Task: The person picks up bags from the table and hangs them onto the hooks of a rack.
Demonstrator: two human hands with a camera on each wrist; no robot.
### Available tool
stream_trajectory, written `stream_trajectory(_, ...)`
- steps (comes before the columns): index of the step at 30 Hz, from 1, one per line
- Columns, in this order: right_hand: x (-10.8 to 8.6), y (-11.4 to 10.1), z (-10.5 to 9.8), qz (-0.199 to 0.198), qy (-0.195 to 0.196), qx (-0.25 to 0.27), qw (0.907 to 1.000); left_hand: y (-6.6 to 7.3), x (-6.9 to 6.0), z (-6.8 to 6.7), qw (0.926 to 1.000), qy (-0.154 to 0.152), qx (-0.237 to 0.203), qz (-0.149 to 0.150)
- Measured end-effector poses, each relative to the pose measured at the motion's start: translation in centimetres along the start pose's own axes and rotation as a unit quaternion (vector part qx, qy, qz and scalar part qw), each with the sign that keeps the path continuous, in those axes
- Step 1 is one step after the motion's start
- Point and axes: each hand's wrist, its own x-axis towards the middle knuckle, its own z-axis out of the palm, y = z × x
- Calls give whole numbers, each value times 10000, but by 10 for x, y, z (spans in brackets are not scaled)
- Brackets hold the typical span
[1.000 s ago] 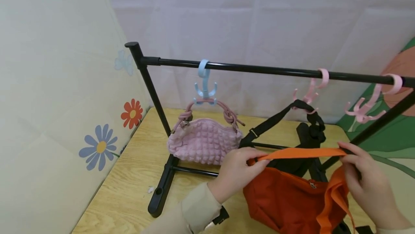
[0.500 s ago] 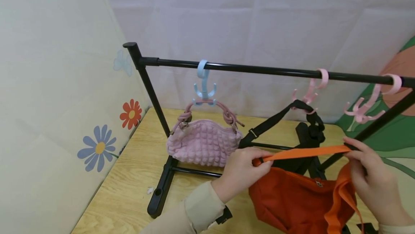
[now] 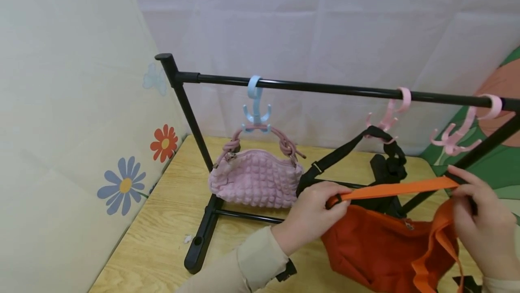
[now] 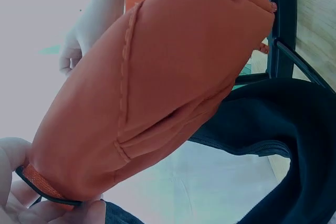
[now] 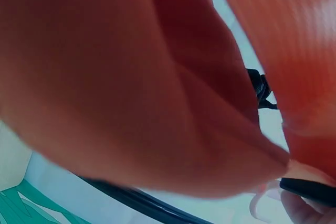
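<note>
An orange fabric bag (image 3: pixel 382 248) with a zipper along its top hangs below a flat orange strap (image 3: pixel 398 189). My left hand (image 3: pixel 313 216) pinches the strap's left end near a black buckle. At the other end, my right hand (image 3: pixel 483 225) grips the strap, so it stretches between both hands. The bag (image 4: pixel 168 66) fills most of the left wrist view, with left fingers (image 4: pixel 31 203) at its lower corner. In the right wrist view the bag (image 5: pixel 115 93) hides much; right fingertips (image 5: pixel 304 208) show at the lower right edge.
A black rack (image 3: pixel 308 86) stands on a wooden table (image 3: pixel 146 239). Its blue hook (image 3: pixel 256 103) bears a lilac puffy bag (image 3: pixel 256 178); a pink hook (image 3: pixel 390 114) bears a black strap (image 3: pixel 337 160). Another pink hook (image 3: pixel 455 139) hangs at right with nothing on it.
Both hands have moved right with the orange bag, and the right hand has also risen slightly. The strap stays held between them. The hanging lilac bag stays in place.
</note>
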Motion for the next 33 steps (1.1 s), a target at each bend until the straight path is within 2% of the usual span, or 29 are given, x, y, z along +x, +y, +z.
stream_trajectory(4, 2, -3, -3, 258, -36, -102, 9996, 2, 1, 2, 9999, -51, 106, 59)
stream_trajectory(11, 3, 3, -2, 336, 211, 13, 9992, 6, 2, 4, 9998, -145, 89, -38)
stream_trajectory(14, 5, 3, -2, 851, 274, 192, 9958, 8, 3, 4, 9997, -160, -97, -150)
stream_trajectory(18, 6, 4, -2, 1549, 359, 394, 9865, 9, 4, 4, 9995, -127, -213, -173)
stream_trajectory(27, 3, 10, -5, 2019, 607, 288, 9771, 12, 10, 10, 9998, -59, -6, 174)
stream_trajectory(30, 5, 10, -6, 2173, 659, 357, 9732, 13, 11, 11, 9999, -79, -69, 138)
stream_trajectory(33, 10, 8, -4, 2493, 583, 287, 9662, 14, 12, 11, 9997, -51, -220, -25)
